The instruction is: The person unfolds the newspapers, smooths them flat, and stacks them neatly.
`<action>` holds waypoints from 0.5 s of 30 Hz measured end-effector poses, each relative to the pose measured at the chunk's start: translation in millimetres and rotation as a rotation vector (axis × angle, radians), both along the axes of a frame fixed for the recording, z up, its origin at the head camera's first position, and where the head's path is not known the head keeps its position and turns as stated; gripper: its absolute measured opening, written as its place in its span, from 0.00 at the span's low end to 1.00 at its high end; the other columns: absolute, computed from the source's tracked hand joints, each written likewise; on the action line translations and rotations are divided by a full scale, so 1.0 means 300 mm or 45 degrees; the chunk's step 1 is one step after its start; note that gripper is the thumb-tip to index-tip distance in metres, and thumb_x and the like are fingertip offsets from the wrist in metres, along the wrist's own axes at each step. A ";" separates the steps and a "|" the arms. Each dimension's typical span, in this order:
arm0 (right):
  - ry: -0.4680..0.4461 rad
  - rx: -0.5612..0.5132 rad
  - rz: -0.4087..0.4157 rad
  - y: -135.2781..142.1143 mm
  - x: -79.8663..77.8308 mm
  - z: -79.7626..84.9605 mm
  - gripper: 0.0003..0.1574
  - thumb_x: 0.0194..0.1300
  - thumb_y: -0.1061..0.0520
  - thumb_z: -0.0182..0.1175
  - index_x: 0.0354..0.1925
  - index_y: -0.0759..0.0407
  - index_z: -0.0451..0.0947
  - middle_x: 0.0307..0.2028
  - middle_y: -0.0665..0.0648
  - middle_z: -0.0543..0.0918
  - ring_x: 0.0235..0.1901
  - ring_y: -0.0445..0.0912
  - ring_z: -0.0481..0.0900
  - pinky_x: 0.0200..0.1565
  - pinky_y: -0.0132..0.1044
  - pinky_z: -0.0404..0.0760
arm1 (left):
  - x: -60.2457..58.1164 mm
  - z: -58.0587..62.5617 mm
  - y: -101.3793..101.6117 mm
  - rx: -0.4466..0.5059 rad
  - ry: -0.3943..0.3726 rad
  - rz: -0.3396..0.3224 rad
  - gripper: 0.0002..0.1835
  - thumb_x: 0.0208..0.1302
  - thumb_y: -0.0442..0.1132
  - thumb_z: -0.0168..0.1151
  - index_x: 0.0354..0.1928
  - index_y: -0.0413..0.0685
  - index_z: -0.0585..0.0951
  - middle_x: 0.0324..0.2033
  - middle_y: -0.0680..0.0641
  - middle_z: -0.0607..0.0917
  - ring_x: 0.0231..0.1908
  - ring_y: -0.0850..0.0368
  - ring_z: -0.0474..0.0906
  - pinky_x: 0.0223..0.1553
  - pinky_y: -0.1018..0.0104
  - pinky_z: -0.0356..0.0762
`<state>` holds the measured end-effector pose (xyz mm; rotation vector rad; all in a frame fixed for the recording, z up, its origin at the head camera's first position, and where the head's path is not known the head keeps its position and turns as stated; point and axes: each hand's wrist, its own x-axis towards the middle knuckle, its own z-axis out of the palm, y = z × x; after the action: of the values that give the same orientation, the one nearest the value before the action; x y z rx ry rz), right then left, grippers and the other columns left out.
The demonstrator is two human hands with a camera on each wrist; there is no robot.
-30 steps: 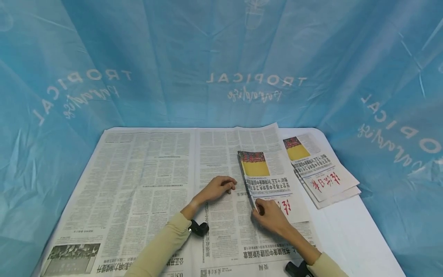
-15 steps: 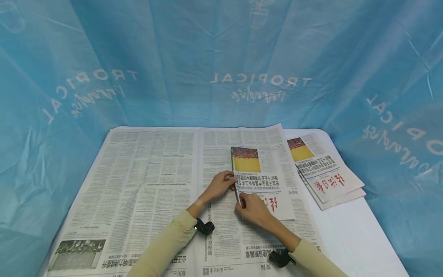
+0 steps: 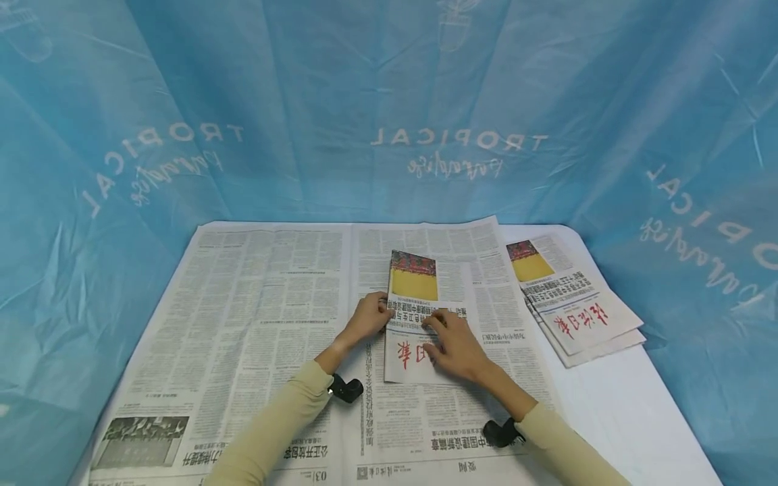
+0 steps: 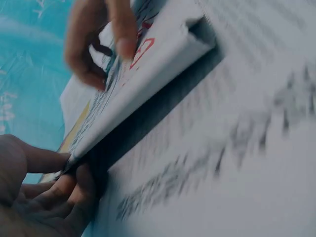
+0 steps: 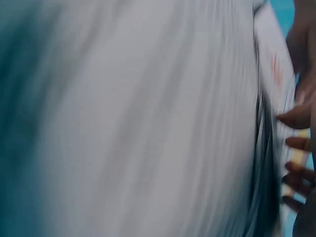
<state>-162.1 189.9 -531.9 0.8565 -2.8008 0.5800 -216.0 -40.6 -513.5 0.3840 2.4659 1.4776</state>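
Note:
A folded newspaper [image 3: 413, 283], with a red-and-yellow picture and red headline characters, lies over the spread newspaper sheets [image 3: 267, 304]. My left hand [image 3: 367, 316] pinches its left folded edge; in the left wrist view the thumb of this hand [image 4: 44, 192] lies on top and its fingers tuck beneath, the near end of the fold standing slightly raised. Over the right part of the same newspaper is my right hand [image 3: 458, 347], fingers bent loosely and apart, gripping nothing. The right wrist view is blurred, with dark fingers along its right edge.
To the right, a small pile of similar folded newspapers [image 3: 571, 314] lies on the white table [image 3: 614, 405]. A blue printed curtain [image 3: 340, 169] encloses the table at the back and both sides.
The folded newspaper has shifted left across the sheets. My left hand has come to its left edge and taken hold; my right hand has let go of that edge and moved over the paper.

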 end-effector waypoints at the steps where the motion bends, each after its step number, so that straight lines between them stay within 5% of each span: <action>1: -0.009 0.016 0.024 0.025 -0.006 -0.001 0.23 0.63 0.51 0.66 0.55 0.55 0.76 0.55 0.61 0.75 0.57 0.58 0.73 0.58 0.58 0.69 | -0.004 0.003 -0.013 0.000 -0.022 -0.016 0.26 0.67 0.31 0.58 0.63 0.23 0.67 0.15 0.47 0.79 0.12 0.66 0.67 0.30 0.65 0.77; 6: -0.140 0.050 0.132 0.121 -0.020 0.019 0.37 0.63 0.48 0.65 0.66 0.58 0.69 0.67 0.65 0.67 0.67 0.61 0.63 0.67 0.62 0.57 | -0.015 0.023 -0.088 0.003 -0.140 -0.057 0.30 0.67 0.30 0.58 0.66 0.22 0.61 0.26 0.38 0.86 0.16 0.64 0.75 0.24 0.68 0.77; 15: -0.270 0.185 0.246 0.189 -0.029 0.014 0.48 0.66 0.41 0.57 0.76 0.56 0.52 0.75 0.60 0.55 0.74 0.57 0.52 0.72 0.54 0.46 | -0.006 0.034 -0.197 -0.097 -0.210 -0.123 0.34 0.68 0.33 0.59 0.68 0.21 0.57 0.23 0.39 0.85 0.22 0.58 0.80 0.30 0.63 0.79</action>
<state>-170.7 246.5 -527.9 1.1693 -3.0019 0.5268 -217.9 -99.7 -503.3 0.3464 2.3317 1.3179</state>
